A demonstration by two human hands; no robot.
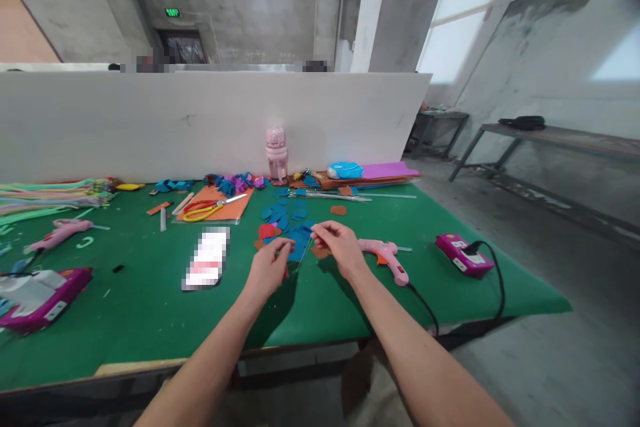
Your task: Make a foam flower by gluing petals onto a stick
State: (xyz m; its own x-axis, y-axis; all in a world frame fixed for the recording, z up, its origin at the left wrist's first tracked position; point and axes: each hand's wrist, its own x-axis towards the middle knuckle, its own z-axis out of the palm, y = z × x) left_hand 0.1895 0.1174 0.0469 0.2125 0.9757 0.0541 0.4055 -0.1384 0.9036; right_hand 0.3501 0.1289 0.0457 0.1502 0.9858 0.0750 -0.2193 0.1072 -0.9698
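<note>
My right hand (339, 248) is closed in a pinch around the upper end of a thin, pale wire (304, 253), which slants down to the left. My left hand (270, 268) is closed too, thumb and fingertips together just left of the wire. What it holds is too small to tell; a bit of dark red shows below its fingers. Behind and under the hands lie blue felt pieces (274, 215), a red piece (267, 231) and brown pieces (320, 252). Right of my right hand a pink glue gun (400, 273) lies on its side.
On the green table (145, 320) are scissors (203, 212), a blurred white phone-shaped item (207, 260), a second glue gun (63, 233) and purple power strips (463, 255). A pink bottle (277, 155) stands before the white partition (200, 120). A black cable (425, 310) crosses the front edge.
</note>
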